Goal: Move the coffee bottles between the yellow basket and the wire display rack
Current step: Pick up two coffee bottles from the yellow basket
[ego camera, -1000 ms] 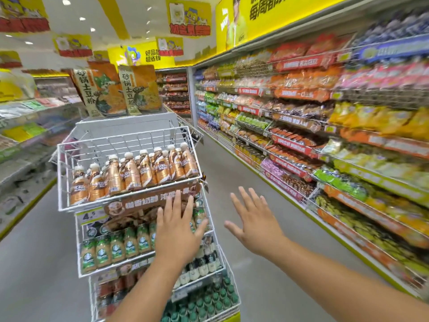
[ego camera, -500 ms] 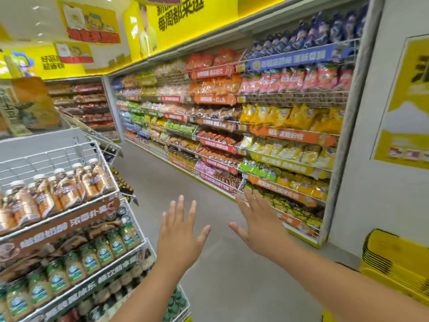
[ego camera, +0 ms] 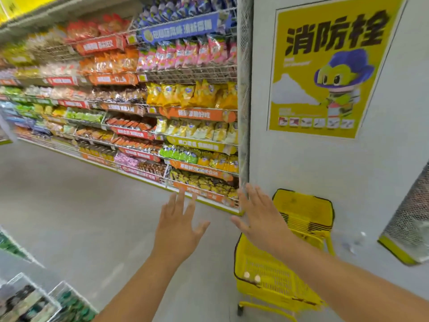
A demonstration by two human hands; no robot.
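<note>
Yellow basket [ego camera: 274, 282] stands on the grey floor [ego camera: 92, 217] at the lower right, before a white wall [ego camera: 301, 170] bearing a yellow poster [ego camera: 329, 66], with a stack of more yellow baskets [ego camera: 306, 212] just behind it; two pale round caps show inside it, too blurred to name. Both hands are raised in the air with fingers straight and spread, holding and touching nothing: the left hand [ego camera: 178, 231] over the floor, the right hand [ego camera: 262, 217] above the basket's near rim. Snack shelves [ego camera: 162, 112] line the aisle beyond, and a corner of the wire display rack [ego camera: 34, 300] shows at the lower left.
</note>
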